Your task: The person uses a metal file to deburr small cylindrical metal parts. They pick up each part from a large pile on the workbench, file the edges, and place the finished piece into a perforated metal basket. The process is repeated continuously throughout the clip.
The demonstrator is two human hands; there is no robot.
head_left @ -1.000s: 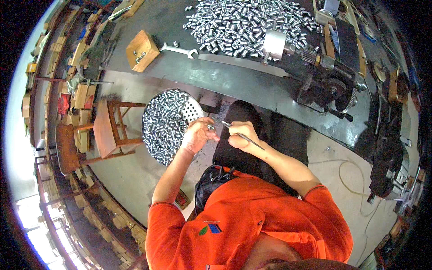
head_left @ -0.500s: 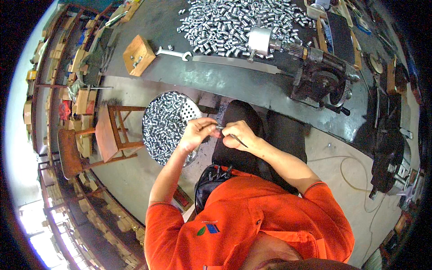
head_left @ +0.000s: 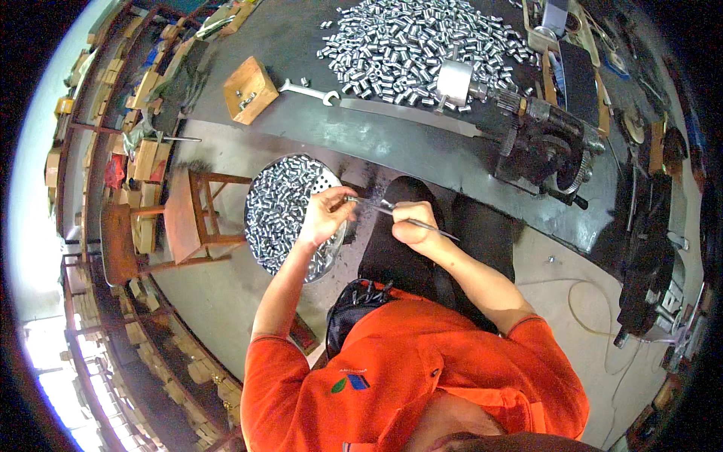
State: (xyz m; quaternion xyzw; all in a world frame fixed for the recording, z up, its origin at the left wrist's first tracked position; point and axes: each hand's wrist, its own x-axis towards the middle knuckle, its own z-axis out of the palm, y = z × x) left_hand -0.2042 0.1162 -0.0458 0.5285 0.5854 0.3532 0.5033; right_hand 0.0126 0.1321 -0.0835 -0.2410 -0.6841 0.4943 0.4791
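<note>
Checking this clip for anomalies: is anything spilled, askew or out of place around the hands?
Nothing is clearly amiss. The left hand pinches a small metal piece while the right hand works it with a thin rod. A few sleeves lie apart from the pile of metal sleeves beside the wrench, stray rather than spilled.

A dark counter (head_left: 422, 147) carries a wide heap of small silver sleeves (head_left: 422, 41), an open-ended wrench (head_left: 310, 92) and a wooden block (head_left: 251, 89) — beside them a black geared machine (head_left: 544, 147). On the floor, a wooden stool (head_left: 197, 218).
</note>
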